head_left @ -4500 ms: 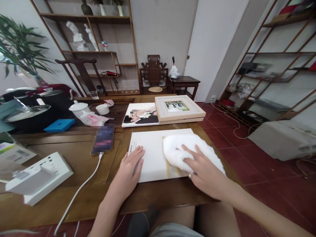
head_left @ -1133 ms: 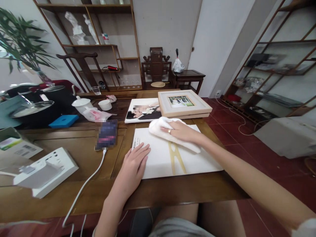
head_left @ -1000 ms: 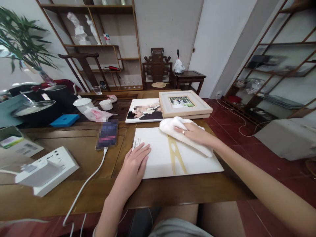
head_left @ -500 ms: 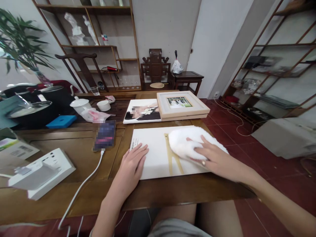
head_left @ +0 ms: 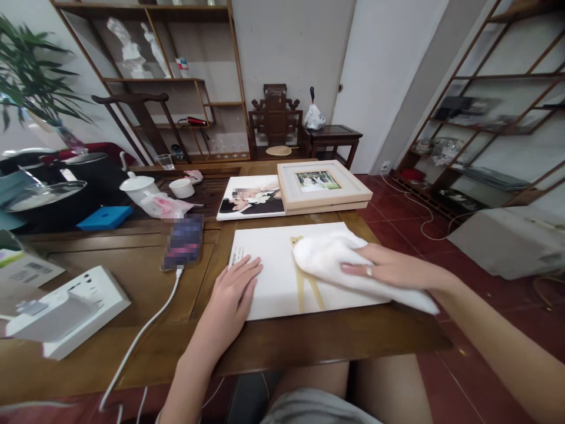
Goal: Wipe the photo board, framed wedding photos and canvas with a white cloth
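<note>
A white board with a gold mark (head_left: 276, 277) lies flat on the wooden table (head_left: 132, 282) in front of me. My left hand (head_left: 232, 291) rests flat on its left edge, fingers stretched out. My right hand (head_left: 388, 268) presses a white cloth (head_left: 329, 259) onto the right half of the board, fingers lying flat along the cloth. A ring shows on that hand. The cloth's tail hangs past the board's right edge.
Behind the board lie a photo print (head_left: 251, 197) and a framed picture (head_left: 322, 185). A phone (head_left: 183, 241) on a white cable (head_left: 136, 341), a white power strip (head_left: 66, 309), a blue box (head_left: 103, 218), teapot (head_left: 136, 187) and pots (head_left: 53, 191) crowd the left. Shelves stand on both sides.
My right hand swept the cloth from the board's far edge down to its near right, and now sits mid-right. The left hand stayed on the left edge.
</note>
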Motion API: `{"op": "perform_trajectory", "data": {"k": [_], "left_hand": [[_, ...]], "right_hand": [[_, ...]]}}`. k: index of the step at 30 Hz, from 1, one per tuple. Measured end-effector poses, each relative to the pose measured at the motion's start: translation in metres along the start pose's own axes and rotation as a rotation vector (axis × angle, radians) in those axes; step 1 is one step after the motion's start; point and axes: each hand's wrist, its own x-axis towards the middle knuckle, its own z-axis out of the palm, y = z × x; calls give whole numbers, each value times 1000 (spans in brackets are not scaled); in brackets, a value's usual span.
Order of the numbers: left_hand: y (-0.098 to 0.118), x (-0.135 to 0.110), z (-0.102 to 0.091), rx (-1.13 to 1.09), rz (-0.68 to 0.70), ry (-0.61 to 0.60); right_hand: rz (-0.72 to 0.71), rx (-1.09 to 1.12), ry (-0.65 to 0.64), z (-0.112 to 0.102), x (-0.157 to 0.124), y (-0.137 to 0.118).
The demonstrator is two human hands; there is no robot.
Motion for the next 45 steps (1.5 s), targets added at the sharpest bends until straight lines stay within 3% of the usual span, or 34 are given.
{"op": "perform_trajectory", "data": {"k": [4,8,12,19,22,24,27,32,36,40,45], "left_hand": [[-1,-1,0,6,8,-14],[1,-1,-1,5,-3,-13],[3,-1,-2,-2,-11,-17],[3,-1,-1,0,-19,-11],[3,-1,0,-2,-28,-16],[3,-1,0,-4,-31,-18],[3,-1,0,-5,-32,-26],[5,-1,-3,-4,-29,-36],[6,-1,-5,-11,-37,-46],[5,-1,-4,-6,-41,-63],[4,-1,-3,1,-49,-68]], "right_hand": [[-66,43,110,-7,48,-2],[-125,54,231,4,70,-5],[-183,-87,203,20,54,-11],[-166,-109,-8,27,-30,-23],[-139,-48,-85,25,-46,-15],[-85,-5,-96,23,-42,-8],[-8,39,4,18,-18,-2],[-196,-59,207,12,40,-9],[-263,-162,267,15,70,-18],[-372,-236,249,25,69,-23],[-470,-336,189,45,24,-30]]}}
